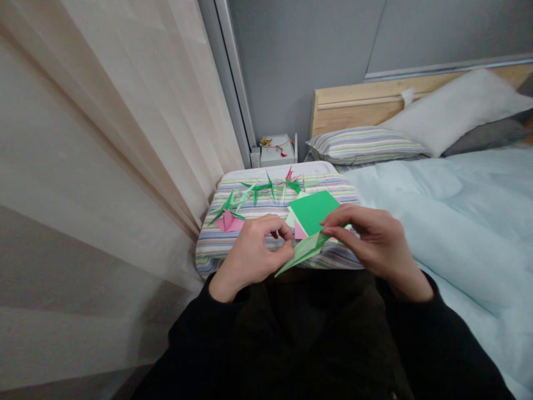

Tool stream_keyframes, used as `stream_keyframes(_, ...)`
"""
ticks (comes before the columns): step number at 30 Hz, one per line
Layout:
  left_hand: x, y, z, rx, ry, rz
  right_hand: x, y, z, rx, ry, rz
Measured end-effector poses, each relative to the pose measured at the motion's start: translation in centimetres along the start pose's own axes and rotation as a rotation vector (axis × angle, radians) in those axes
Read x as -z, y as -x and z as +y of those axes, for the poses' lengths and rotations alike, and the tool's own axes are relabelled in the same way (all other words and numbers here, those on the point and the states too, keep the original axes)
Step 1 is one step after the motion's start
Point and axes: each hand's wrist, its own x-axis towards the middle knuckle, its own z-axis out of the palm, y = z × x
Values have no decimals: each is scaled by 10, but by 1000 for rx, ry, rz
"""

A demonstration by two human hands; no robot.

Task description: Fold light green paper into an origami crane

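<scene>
You hold a light green folded paper (303,251), a long pointed shape creased down its middle, just above the near edge of the striped cushion (216,244). Your left hand (250,256) pinches its middle between thumb and forefinger; your right hand (375,241) pinches its upper end. A dark green sheet (313,211) lies just behind. No writing is readable.

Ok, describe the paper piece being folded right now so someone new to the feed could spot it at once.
Find the striped pillow in front of the person, beside the curtain. At its near edge, the left hand and right hand pinch a light green folded paper. Unlike the flat dark green sheet behind it and the finished origami figures farther back, it is a long, narrow point held off the pillow.
</scene>
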Motion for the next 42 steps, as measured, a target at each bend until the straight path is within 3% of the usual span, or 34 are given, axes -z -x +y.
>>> stream_keyframes(4,5,0,-7,81,162,54,3,-1,0,-62,1,74)
stream_keyframes(7,1,-2,-3,131,368,-99,-5,-3,2,-51,21,17)
stream_keyframes(10,-7,-3,-1,192,427,-234,-13,-5,5,-92,48,21)
stream_keyframes(18,-24,-4,-9,324,545,-192,-11,-2,9,-324,-270,-108)
stream_keyframes(23,-31,-3,-7,229,486,-48,-20,1,16,-374,-275,-59)
stream_keyframes(25,-33,-3,-7,209,470,-51,-23,1,18,-388,-264,-47)
stream_keyframes(29,-34,-4,-8,259,453,-76,-22,1,19,-354,-201,-29)
stream_keyframes(34,-33,-5,-5,310,438,-94,-17,-1,17,-181,-148,-119)
stream_keyframes(37,-34,-6,-2,364,537,-76,-17,-3,16,-122,-207,-109)
stream_keyframes(42,-34,-6,-1,504,818,-74,-14,-4,15,-140,-300,-120)
